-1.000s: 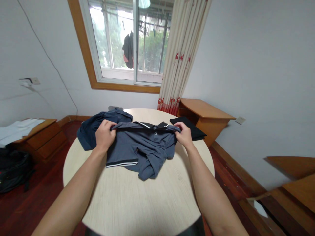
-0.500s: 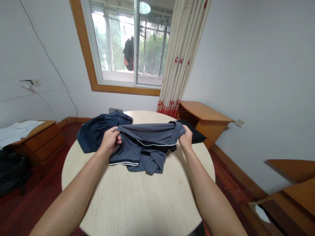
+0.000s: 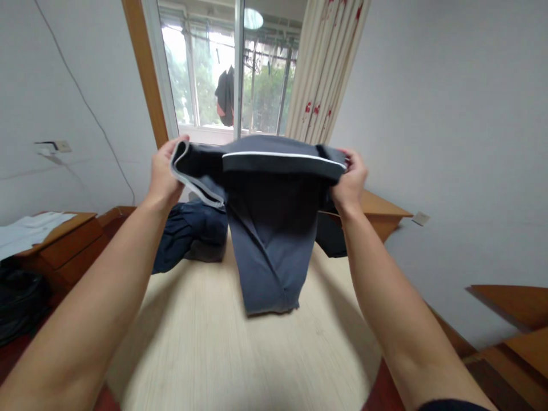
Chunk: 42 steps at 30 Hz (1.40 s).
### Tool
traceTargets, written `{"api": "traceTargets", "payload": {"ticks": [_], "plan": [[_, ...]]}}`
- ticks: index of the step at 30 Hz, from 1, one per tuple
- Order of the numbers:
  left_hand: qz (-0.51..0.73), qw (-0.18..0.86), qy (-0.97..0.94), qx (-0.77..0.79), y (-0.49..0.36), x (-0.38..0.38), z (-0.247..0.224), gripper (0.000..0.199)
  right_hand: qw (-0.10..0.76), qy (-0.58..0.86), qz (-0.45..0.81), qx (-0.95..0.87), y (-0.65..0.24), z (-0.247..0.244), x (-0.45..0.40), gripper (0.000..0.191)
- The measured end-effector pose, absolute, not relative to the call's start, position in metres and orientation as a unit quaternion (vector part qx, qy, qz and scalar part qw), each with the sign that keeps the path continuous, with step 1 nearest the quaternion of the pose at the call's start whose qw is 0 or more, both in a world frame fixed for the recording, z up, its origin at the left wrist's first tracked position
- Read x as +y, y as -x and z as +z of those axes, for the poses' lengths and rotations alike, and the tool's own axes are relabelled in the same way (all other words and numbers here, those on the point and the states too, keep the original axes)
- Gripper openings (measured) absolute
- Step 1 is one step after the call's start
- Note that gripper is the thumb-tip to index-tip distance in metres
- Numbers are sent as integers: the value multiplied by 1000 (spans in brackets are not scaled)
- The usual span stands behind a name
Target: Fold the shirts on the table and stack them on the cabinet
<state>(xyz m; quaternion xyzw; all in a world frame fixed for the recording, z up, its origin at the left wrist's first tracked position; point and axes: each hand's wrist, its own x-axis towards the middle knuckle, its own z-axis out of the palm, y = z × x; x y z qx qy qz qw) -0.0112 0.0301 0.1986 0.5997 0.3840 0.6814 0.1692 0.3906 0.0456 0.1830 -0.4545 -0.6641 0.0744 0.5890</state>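
A dark grey shirt (image 3: 274, 245) with black bands and white piping hangs stretched between my hands, above the round pale table (image 3: 240, 359). My left hand (image 3: 163, 171) grips it at the left, beside an open-ended part edged in white. Closed round the opposite upper corner is my right hand (image 3: 351, 181), slightly blurred. The shirt's middle part droops toward the tabletop in a narrowing panel with a diagonal crease. Parts of the fingers on both hands are hidden by the fabric.
Behind my left forearm lies a heap of dark navy clothes (image 3: 192, 231). A black folded cloth (image 3: 330, 235) rests at the table's right. Beyond stand a wooden desk (image 3: 381, 208), a curtain (image 3: 319, 80) and a window (image 3: 201, 80); a wooden cabinet (image 3: 72, 245) is at left.
Both hands have risen and spread apart, lifting the shirt off the table. It now hangs down in front of the window instead of lying partly bunched on the tabletop.
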Motion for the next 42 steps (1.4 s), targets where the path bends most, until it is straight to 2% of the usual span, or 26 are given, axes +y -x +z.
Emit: {"api": "traceTargets", "payload": {"ticks": [1,2,4,5,9,13,16,22,28,35,38,42], "plan": [[660,111,-614,418,7,47,201,56,609,461,38,-645,-379,185,58,55],[605,69,-647,458,2,61,199,68,589,474,28,-654,-369,182,67,66],[519,23,-667,534,-6,76,181,71,528,515,41,-674,-355,162,76,75],[480,7,-687,546,-12,77,166,66,501,526,50,-685,-352,147,77,72],[309,-14,-817,487,-45,46,90,46,397,537,81,-740,-347,77,62,40],[126,40,-886,444,-74,9,26,51,290,558,142,-764,-341,18,34,31],[88,48,-874,475,-71,2,-6,55,266,543,174,-777,-341,-10,14,38],[132,58,-857,495,-28,10,-34,52,196,535,194,-799,-368,-27,1,61],[179,101,-872,443,-3,13,-34,38,217,610,129,-751,-402,-29,8,52],[239,72,-856,453,-10,18,-35,29,289,696,40,-656,-409,-36,15,20],[274,63,-844,457,-14,14,-30,30,373,706,-6,-603,-407,-22,11,17],[346,59,-830,433,-22,2,-14,29,507,666,-64,-543,-410,9,-1,27]]}}
